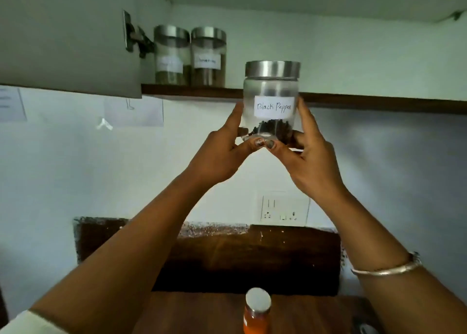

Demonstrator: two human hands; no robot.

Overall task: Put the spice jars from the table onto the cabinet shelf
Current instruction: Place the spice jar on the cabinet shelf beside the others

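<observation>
Plain white plastered wall (75,169), shadowed greyer at right. White switch-and-socket plate (284,208) set in it, just above dark brown wooden backboard (240,260). Pale paper sheets (134,112) stuck upper left. Open grey cabinet door (63,35) top left, with metal hinge (135,39).

Upright steel-lidded pepper jar (273,93), aloft before the shelf (379,101)

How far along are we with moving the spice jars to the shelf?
Done: a left jar and a right jar stand on the shelf. In hand: the Black Pepper jar, gripped by the left hand and right hand in front of the shelf edge, not yet set down. Left: at least the orange jar on the table.
</observation>
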